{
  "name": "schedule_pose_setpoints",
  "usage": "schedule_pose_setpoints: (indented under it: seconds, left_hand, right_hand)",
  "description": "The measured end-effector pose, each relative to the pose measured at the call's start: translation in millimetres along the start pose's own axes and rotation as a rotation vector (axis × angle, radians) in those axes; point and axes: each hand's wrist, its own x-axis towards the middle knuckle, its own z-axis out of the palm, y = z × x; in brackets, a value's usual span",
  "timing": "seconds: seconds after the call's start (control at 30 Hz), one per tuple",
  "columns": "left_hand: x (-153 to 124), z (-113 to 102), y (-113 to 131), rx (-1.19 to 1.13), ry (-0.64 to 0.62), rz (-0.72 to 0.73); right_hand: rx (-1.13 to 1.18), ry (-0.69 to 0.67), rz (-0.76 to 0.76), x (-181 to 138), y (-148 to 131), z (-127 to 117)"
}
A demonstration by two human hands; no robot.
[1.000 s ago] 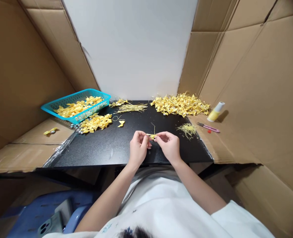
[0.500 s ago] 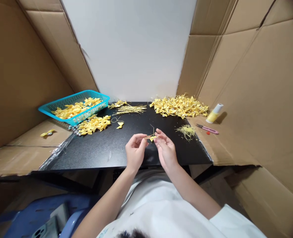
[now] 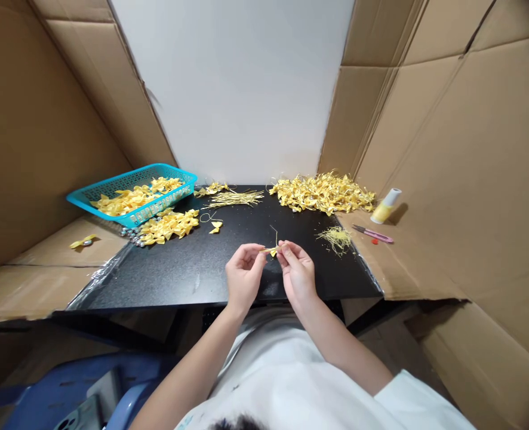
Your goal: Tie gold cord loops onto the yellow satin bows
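Bow [image 3: 273, 253], small, yellow, thin cord [image 3: 276, 236] upright, pinched between left hand [image 3: 244, 273] and right hand [image 3: 299, 273]

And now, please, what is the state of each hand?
Left hand: closed, pinching a thin yellow strand.
Right hand: closed, pinching at a small yellow fabric bow; exact contact hidden.

Cardboard walls [image 3: 466, 149] and piled bows [image 3: 322, 194] suggest a craft workshop.

Right hand [image 3: 298, 273] — now more palm-up
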Motion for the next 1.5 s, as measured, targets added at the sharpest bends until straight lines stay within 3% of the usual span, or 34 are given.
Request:
schedule_pose_setpoints:
  seconds: [0.13, 0.27, 0.4, 0.47, 0.7, 0.8, 0.93, 1.03, 1.2, 1.37, 1.5]
  left_hand:
    - [9.3, -3.1, -3.9, -0.103, -0.178, -0.137]
    - [21.1, -13.6, -2.1, -0.186, -0.216, -0.325]
    - [19.5, -16.9, 10.8, -0.097, -0.432, -0.325]
    - [15.8, -14.4, 16.8, -0.087, -0.461, -0.319]
    - [11.8, -10.2, 11.9, -0.078, -0.446, -0.238]
    - [6.9, -7.2, 5.0, -0.109, -0.330, -0.179]
    - [-5.4, 2.2, 1.9, -0.004, -0.181, 0.020]
    - [-10.8, 10.0, 2.1, -0.016, -0.083, -0.006]
    - [-10.3, 17.1, 1.7, -0.050, -0.068, -0.090]
    - [-10.7, 17.6, -1.1, -0.063, -0.076, -0.065]
    - [-12.2, 16.4, -2.8, 0.047, -0.103, -0.011]
  right_hand:
    - [-0.167, -0.012, -0.118, -0.3, -2.5, -2.0]
    - [-0.382, -0.160, -0.235, -1.1, -11.9, -8.4]
    - [-0.376, -0.271, -0.232, 0.0, -18.7, -13.3]
    - [-0.372, -0.301, -0.210, 0.3, -19.6, -13.8]
    - [-0.286, -0.246, -0.085, -1.5, -19.7, -10.0]
    - [-0.218, -0.165, -0.078, -1.1, -17.8, -8.9]
    - [-0.236, -0.094, -0.137, -2.4, -14.2, -8.2]
    - [-0.257, -0.079, -0.168, -5.7, -12.1, -6.9]
    - [-0.149, -0.068, -0.108, -7.8, -9.7, -6.4]
    - [0.009, -0.061, 0.111, -3.6, -6.9, -9.2]
    - [0.073, -0.027, 0.176, -1.7, -5.1, -8.9]
